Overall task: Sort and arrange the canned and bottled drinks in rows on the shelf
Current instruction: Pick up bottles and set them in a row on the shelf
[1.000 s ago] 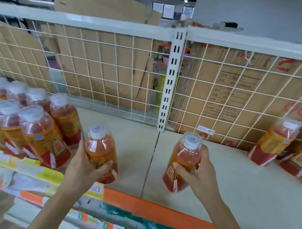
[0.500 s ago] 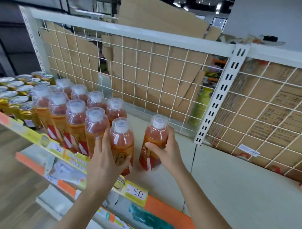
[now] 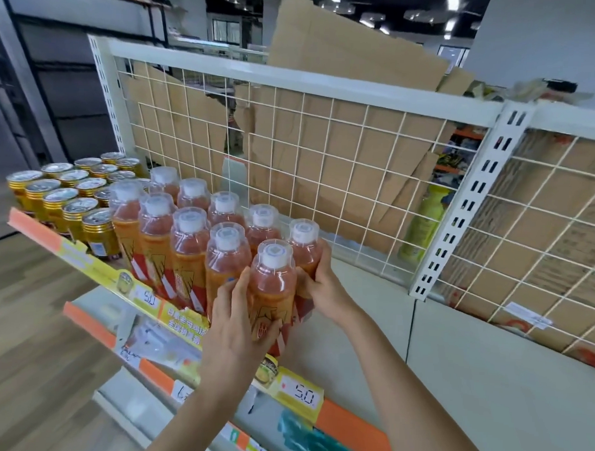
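Left hand (image 3: 233, 327): fingers wrapped round front bottle (image 3: 272, 292) at shelf (image 3: 486, 383) front edge. Right hand (image 3: 324, 287) grips rear bottle (image 3: 302, 245), at its 1 o'clock. Full, smooth plastic: likely weighty, slippery. Hold labelled waist, not cap.

A yellow price tag (image 3: 304, 393) on the shelf edge (image 3: 346, 426) is showing "5.0". A second tag (image 3: 148, 300) further left is showing "5.0" too.

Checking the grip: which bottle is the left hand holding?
The front bottle at the row's right end; the left hand wraps its label, the right hand grips the rear bottle.
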`<state>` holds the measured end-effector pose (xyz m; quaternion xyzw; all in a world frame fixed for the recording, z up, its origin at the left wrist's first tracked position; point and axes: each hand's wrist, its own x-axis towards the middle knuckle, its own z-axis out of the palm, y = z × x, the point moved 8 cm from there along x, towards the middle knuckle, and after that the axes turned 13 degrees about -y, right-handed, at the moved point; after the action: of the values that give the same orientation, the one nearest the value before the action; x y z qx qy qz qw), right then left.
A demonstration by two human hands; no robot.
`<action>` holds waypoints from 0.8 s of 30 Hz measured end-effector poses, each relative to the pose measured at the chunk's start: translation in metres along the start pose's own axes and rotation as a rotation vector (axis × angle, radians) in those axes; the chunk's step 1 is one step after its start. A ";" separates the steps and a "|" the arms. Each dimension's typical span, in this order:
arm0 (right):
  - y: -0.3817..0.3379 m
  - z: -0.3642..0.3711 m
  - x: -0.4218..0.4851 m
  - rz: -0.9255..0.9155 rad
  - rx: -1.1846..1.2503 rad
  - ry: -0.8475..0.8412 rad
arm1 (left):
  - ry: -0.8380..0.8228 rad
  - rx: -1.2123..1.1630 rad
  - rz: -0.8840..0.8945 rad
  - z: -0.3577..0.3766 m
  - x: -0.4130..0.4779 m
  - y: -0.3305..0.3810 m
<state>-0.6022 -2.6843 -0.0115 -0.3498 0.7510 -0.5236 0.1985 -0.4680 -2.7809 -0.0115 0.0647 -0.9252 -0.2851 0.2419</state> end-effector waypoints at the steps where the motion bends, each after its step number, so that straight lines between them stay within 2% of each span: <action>1: 0.000 0.000 -0.002 0.004 -0.003 -0.007 | -0.003 -0.011 0.010 0.000 0.000 0.000; 7: -0.006 0.000 -0.029 0.079 -0.062 -0.007 | -0.060 -0.007 0.052 -0.001 -0.005 0.001; 10: -0.007 -0.011 -0.058 0.174 -0.333 0.048 | -0.072 0.012 0.084 -0.005 -0.015 0.006; 12: -0.011 -0.023 -0.086 0.170 -0.485 0.110 | -0.067 0.021 0.103 -0.007 -0.023 0.011; 16: -0.019 -0.050 -0.161 0.125 -0.650 0.230 | -0.073 0.057 0.148 -0.006 -0.040 0.030; 24: -0.003 -0.125 -0.348 0.228 -0.812 0.492 | -0.200 0.102 0.203 0.031 -0.067 0.112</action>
<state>-0.4486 -2.3489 0.0142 -0.1804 0.9528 -0.2302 -0.0811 -0.4225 -2.6553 0.0008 -0.0457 -0.9597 -0.2167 0.1728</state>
